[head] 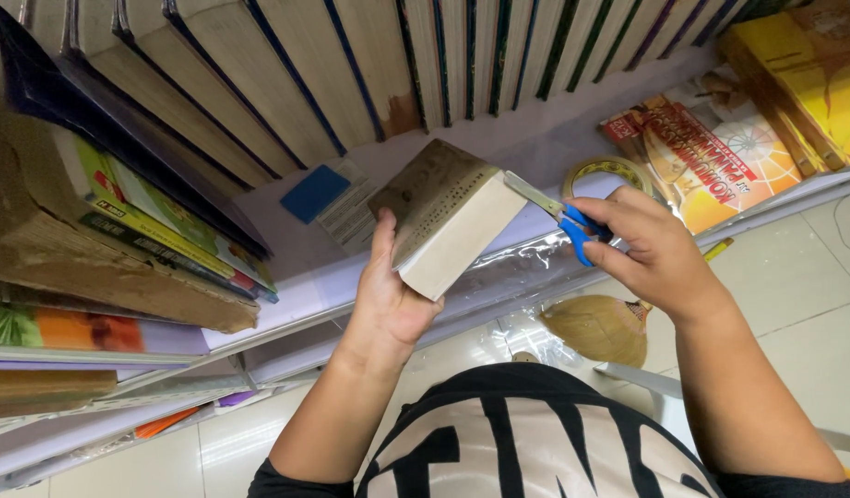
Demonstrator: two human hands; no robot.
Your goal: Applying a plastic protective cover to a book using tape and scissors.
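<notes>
Nearest to you, your left hand (388, 300) is gripping a thick book (446, 214) from below, the thumb lying along its left cover and the fingers wrapped out of sight behind it. You are holding the book tilted in the air just in front of the shelf's front edge, its pale page block facing you and its worn brownish cover turned up and to the left.

Your right hand (651, 249) is closing around the blue handles of a pair of scissors (556, 217), fingers curled through and over them. The metal blades are pointing left and touching the book's upper right corner; whether the blades are apart or together I cannot tell.

Below your hands, a brown fan-shaped thing (598, 327) is lying on the lower level beside crumpled clear plastic.

Farther out, on the white shelf (300, 267), a roll of clear tape (607, 171) is sitting just beyond your right hand, near the front edge. A flat blue rectangle (315, 193) is lying to the left of the book. A colourful red and yellow magazine (706, 157) is lying toward the shelf's right end.

At the shelf's back edge, a row of thick volumes (351, 74) is standing with page edges toward you, and stacked books (111, 231) are piling up at the left end.
</notes>
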